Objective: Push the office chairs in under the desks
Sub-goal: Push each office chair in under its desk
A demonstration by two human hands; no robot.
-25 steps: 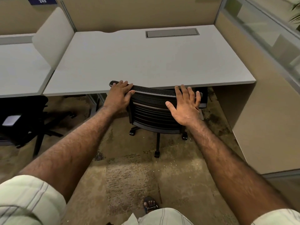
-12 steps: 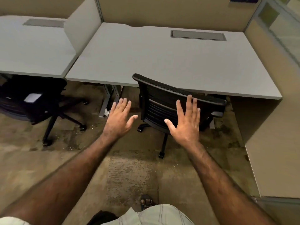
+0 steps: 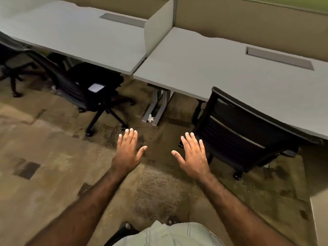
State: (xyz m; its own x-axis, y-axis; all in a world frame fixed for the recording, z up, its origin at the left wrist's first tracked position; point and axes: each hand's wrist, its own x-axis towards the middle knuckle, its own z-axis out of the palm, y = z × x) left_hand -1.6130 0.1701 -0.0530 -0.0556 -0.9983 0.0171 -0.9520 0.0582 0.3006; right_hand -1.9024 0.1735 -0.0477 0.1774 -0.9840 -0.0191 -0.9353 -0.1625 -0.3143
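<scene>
Along the partition, two grey desks [image 3: 204, 68] and three black office chairs are counted: one [image 3: 248, 137] tucked at right, one [image 3: 85, 89] angled out, one [image 3: 10, 68] partly seen. Left hand [image 3: 126, 153] and right hand [image 3: 194, 157] are spread flat, nothing held.

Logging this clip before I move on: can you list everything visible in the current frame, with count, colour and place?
Desks: two, light grey, side by side; left desk, right desk.
Divider panel: one, off-white, upright between the desks.
Cable hatches: two, grey, one set in each desktop.
Office chairs: three, black; mesh-back chair tucked at the right desk, second chair angled at the left desk, third at the far left edge.
White paper: one, on the second chair's seat.
Carpet: brown, patterned.
Left hand: open, over the floor, holding nothing.
Right hand: open, beside the mesh-back chair, not clearly touching it.
</scene>
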